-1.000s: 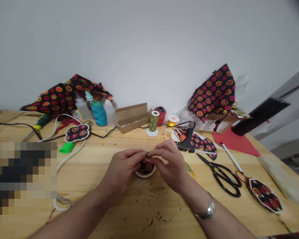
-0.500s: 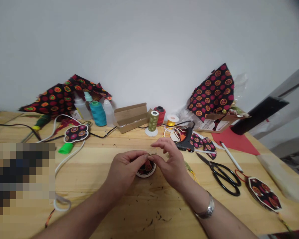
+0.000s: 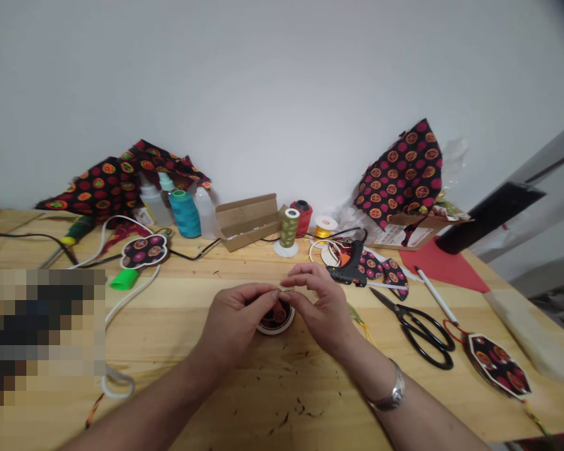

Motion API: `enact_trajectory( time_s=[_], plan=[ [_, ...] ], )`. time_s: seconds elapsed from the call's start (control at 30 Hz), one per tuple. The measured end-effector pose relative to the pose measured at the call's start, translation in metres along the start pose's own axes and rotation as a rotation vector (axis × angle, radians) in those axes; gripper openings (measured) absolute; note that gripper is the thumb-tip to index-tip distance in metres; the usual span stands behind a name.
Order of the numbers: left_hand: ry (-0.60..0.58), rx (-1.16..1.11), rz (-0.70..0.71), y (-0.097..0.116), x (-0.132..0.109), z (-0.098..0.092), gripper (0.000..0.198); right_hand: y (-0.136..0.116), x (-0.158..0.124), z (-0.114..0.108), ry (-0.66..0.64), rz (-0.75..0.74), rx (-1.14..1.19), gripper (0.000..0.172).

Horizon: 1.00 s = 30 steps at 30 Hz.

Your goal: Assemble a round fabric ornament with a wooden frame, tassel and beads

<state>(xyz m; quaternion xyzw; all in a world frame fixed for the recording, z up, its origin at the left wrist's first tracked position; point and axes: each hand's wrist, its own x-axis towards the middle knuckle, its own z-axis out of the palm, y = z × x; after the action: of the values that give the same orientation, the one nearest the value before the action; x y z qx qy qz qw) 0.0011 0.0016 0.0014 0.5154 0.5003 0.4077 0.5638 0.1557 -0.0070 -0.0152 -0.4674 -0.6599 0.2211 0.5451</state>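
Observation:
A round piece in dark patterned fabric with a white rim lies on the table, partly hidden beneath my hands. Above its upper edge, the thumb and fingertips of my left hand are pinched together. My right hand faces it, thumb and forefinger closed, the other fingers loosely bent over them. Between the two sets of fingertips shows a thin pale strand, too small to make out fully. Just right of my right hand lies a green and yellow tassel, partly covered by the wrist.
Black scissors, a glue gun and a white pen lie to the right, near an octagonal fabric piece. Thread spools and an open cardboard box stand behind. A white cable runs along the left.
My right hand's upper fingers have bent slightly lower and inward over the pinch. The left hand and the round piece stay nearly where they were.

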Motion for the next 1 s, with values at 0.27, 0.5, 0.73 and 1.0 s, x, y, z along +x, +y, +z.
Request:
enact_trajectory(
  time_s=[0.27,0.5,0.73,1.0],
  plan=[
    [0.037,0.033,0.02,0.003,0.0,0.001,0.011,0.005,-0.001,0.001,0.003,0.079,-0.032,0.017],
    [0.036,0.061,0.033,0.0,0.0,0.0,0.012,0.006,0.001,0.001,-0.031,0.202,0.015,0.018],
    [0.036,0.047,0.017,0.003,0.0,0.001,0.012,0.002,-0.001,0.001,-0.004,0.016,-0.015,0.014],
    [0.035,0.055,0.024,0.004,-0.002,0.0,0.012,-0.004,-0.004,0.0,0.014,-0.144,-0.156,0.016]
  ],
)
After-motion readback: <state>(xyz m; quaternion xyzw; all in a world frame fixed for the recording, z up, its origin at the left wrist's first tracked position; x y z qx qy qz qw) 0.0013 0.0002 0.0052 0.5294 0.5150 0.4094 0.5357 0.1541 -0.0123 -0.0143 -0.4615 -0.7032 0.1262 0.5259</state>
